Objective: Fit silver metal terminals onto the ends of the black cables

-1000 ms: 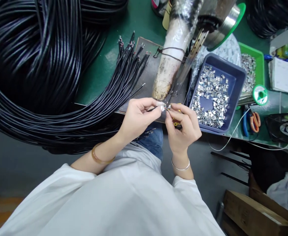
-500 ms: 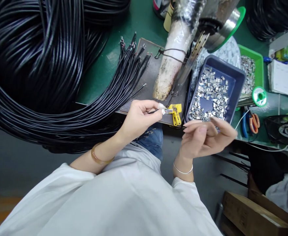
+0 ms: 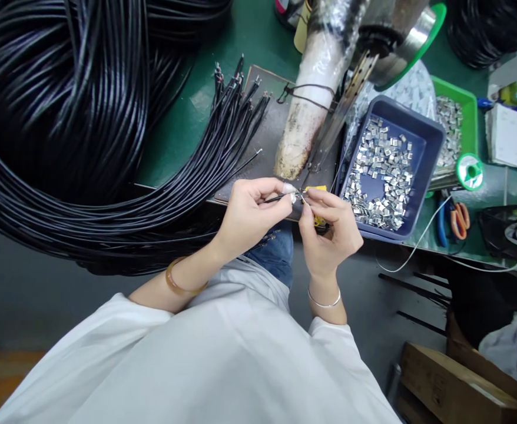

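Note:
Between thumb and forefinger, my left hand (image 3: 256, 212) pinches the end of a black cable (image 3: 274, 199), with white wrapping on its fingertips. My right hand (image 3: 331, 227) meets it from the right, its fingers pinched at the cable's tip; the small piece there is too tiny to make out clearly. Behind the right fingers a yellow fixture (image 3: 317, 189) is partly hidden. Just above the hands are a stained white tube (image 3: 297, 138) and a thin metal tip. To the right, a blue tray (image 3: 425, 141) holds several small metal connectors.
A thick bundle of black cables (image 3: 170, 197) fills the left side. Further right are a green tray (image 3: 469, 112), a solder spool (image 3: 469, 172), orange-handled pliers (image 3: 460, 221) and a loose white wire (image 3: 421, 240). Cardboard boxes (image 3: 453, 380) stand below at the right.
My right hand has moved left from the blue tray's front edge to my left fingertips and closed in a pinch. The blue tray has shifted slightly right. My left hand has barely moved.

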{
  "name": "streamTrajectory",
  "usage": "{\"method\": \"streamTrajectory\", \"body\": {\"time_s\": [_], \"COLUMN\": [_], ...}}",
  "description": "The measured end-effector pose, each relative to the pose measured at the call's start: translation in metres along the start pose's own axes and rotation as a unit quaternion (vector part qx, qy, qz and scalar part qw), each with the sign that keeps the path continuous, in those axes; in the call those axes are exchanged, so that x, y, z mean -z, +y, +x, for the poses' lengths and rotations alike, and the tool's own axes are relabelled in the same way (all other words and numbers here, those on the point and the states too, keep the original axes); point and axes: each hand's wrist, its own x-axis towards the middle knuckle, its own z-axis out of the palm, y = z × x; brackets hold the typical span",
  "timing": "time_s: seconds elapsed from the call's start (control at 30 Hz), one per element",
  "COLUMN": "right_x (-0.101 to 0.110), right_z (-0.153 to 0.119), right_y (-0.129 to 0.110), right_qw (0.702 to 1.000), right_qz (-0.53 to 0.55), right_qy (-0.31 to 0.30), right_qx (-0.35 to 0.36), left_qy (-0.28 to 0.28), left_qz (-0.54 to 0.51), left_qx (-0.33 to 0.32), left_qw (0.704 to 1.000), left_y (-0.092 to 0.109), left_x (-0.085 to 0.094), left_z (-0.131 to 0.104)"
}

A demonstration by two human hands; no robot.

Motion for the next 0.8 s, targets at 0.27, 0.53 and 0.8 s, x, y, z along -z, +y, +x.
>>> {"method": "streamTrajectory", "body": {"time_s": [0.27, 0.53, 0.8], "right_x": [0.0018, 0.0017, 0.0016], "right_z": [0.0016, 0.0034, -0.0004], "right_y": [-0.0055, -0.0033, -0.0056], "right_qw": [1.000, 0.999, 1.000], "right_qz": [0.011, -0.032, -0.028], "right_qy": [0.001, 0.004, 0.007], "right_qx": [-0.014, -0.008, 0.013], "left_qy": [-0.005, -0.015, -0.034], "left_qz": [0.034, 0.077, 0.060], "left_qx": [-0.024, -0.034, -0.005], "left_qw": [0.999, 0.996, 0.998], "left_y": [0.0025, -0.0008, 0.0003], "left_x": [0.0017, 0.0029, 0.0061], "left_z": [0.0005, -0.0027, -0.0022]}}
